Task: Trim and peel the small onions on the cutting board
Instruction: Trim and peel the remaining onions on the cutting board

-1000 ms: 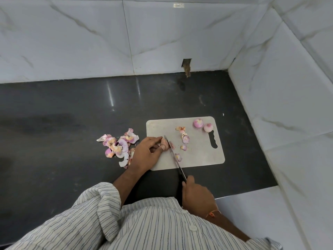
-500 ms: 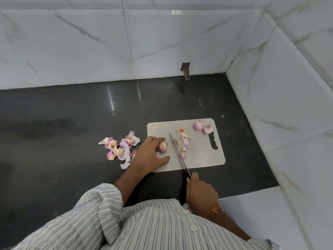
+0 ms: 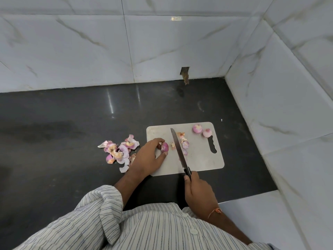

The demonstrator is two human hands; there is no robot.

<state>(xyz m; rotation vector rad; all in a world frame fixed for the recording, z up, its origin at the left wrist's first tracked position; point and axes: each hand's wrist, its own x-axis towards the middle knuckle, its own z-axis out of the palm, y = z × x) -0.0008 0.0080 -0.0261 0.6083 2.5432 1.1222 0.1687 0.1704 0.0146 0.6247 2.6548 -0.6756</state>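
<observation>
Knife [image 3: 177,148] now swinging out over the cutting board [image 3: 201,159], away from the onion [image 3: 164,146].
Left hand [image 3: 146,156] is pinching that onion at the board's left side; right hand [image 3: 198,192] is clasping the handle.

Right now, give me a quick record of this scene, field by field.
left hand: holds onion on board
right hand: grips knife
blade: beside onion, right of it; contact unclear
trimmed onions: two, board's far right
scraps: right of blade
peels: piled on counter, left of board
</observation>
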